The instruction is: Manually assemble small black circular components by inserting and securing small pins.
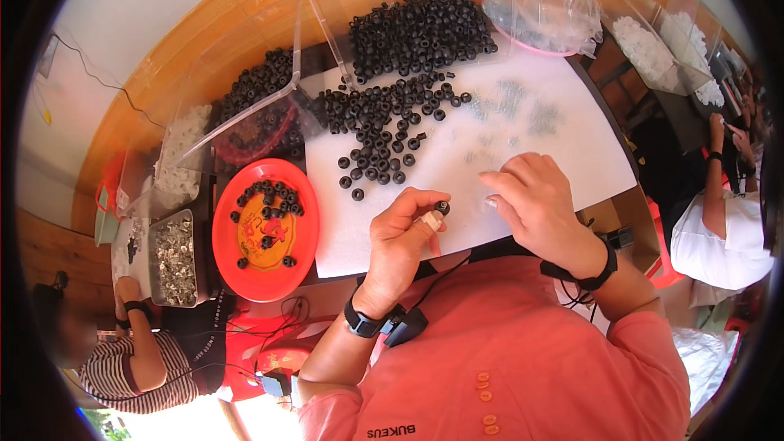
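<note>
My left hand [400, 233] is closed, holding a small black round knob [442, 207] with a hole in it between the fingertips. Pale tape or a finger cover [431, 219] wraps the thumb of that hand. To its right, my right hand [531, 200] hovers over the white sheet [367, 233], thumb and forefinger stretched out and slightly apart; I see nothing between them. Loose black knobs [380, 147] lie scattered beyond my left hand. Farther right on the sheet are patches of tiny thin grey pieces [514, 106], too small to name.
A red plate [224, 257] with some black knobs stands left. Behind it are a clear bin [286, 98] and a large knob heap [420, 28]. A metal tray [194, 278] holds small metal parts. A plastic bag [555, 12] lies in a pink basin. People sit at both sides.
</note>
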A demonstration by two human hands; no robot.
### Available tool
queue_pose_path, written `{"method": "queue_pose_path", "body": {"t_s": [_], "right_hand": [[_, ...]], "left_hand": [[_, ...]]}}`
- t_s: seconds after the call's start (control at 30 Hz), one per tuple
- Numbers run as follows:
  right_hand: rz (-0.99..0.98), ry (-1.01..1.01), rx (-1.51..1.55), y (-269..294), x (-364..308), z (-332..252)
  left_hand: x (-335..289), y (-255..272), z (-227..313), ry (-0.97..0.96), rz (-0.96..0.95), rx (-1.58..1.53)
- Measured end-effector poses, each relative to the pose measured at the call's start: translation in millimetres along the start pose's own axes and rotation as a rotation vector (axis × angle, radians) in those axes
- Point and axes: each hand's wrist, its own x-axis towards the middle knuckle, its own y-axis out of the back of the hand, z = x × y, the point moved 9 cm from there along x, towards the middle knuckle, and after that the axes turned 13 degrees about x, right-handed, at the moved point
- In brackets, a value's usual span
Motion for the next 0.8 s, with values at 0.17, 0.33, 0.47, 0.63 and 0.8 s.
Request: {"method": "queue_pose_path", "body": {"t_s": [0.17,0.33,0.47,0.63,0.8], "right_hand": [[-0.248,-0.039,-0.386,-28,8,23],[-0.338,-0.05,-0.422,-24,44,35],[-0.379,-0.011,-0.235,-62,80,39],[-0.451,-0.006,-0.349,-102,103,53],[-0.531,0.047,-0.427,-84,96,26]], "left_hand": [[-4,2,1,-0.029,-0.011,0.036],[-5,6,-1,-0.025,-0.036,-0.049],[-3,1,-1,-0.034,-0.096,-0.05],[-4,-1,-8,-0.042,-0.11,-0.099],[-7,3,-9,-0.05,-0.116,-0.112]]}}
